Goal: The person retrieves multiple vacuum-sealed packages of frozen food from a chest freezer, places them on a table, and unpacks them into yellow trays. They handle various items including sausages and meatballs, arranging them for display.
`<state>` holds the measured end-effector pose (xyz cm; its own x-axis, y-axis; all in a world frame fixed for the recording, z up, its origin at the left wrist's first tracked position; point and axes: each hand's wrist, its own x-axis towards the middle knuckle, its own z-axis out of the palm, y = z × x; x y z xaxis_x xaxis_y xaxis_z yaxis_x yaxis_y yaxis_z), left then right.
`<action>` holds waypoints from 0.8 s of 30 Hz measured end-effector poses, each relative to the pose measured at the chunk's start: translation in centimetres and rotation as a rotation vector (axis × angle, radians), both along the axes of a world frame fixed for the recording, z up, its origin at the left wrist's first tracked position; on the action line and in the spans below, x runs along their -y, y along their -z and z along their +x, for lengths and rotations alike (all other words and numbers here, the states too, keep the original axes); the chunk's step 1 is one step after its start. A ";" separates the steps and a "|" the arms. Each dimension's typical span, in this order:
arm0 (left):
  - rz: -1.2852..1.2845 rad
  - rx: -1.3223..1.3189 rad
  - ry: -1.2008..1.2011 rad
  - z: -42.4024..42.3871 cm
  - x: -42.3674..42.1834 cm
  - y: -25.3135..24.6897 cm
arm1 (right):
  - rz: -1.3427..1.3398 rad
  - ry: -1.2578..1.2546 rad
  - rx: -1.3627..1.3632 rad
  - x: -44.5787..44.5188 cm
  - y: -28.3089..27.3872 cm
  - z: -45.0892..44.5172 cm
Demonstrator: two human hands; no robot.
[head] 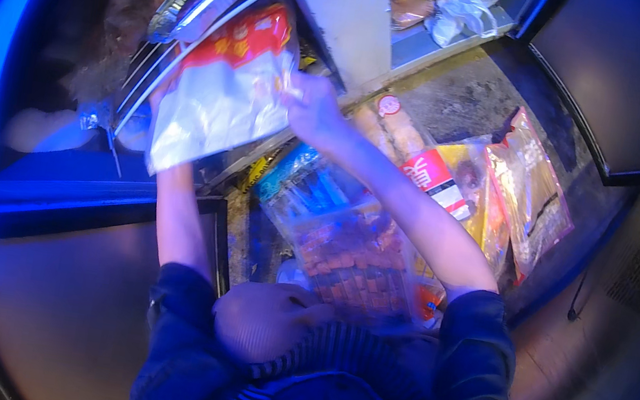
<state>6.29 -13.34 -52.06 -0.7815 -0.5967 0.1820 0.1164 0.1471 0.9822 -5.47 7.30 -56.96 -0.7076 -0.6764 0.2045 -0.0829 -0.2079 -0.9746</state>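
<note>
My right hand (312, 109) pinches the right edge of a white plastic food bag (226, 102) with a red and yellow printed top. My left hand (160, 90) is at the bag's left side, mostly hidden behind it, with the forearm passing underneath. The bag is tilted in front of an open freezer compartment, close to a white wire shelf (194, 47). Clear plastic trays (216, 4) lean on that shelf. Below my right forearm lies a clear pack of reddish-brown pieces (363, 262), beside a blue-printed package (304, 179).
Several packages cover the floor, including a clear pack with a red label (434, 180) and a pink-edged bag (528, 197). A light-coloured partition (345, 11) separates the compartment from another holding a white plastic bag (463, 10). Dark door panels stand at lower left (86, 308) and upper right (617, 77).
</note>
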 end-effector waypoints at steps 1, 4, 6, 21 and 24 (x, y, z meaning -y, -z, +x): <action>0.124 -0.004 0.000 -0.3 0.5 -0.2 | 0.031 0.083 0.057 0.6 -1.0 -0.2; 0.503 -0.035 0.030 -2.4 1.5 -0.4 | 0.085 0.171 -0.070 1.6 0.7 -1.9; 0.678 -0.018 0.067 -2.8 1.0 -0.2 | 0.053 0.153 0.041 1.3 2.3 -1.9; 1.007 0.274 0.228 8.4 -16.4 1.3 | 0.405 -0.071 -0.519 -20.0 -6.5 0.0; 0.954 0.518 0.526 11.0 -18.4 5.6 | 0.488 0.069 -0.524 -23.0 -8.5 1.3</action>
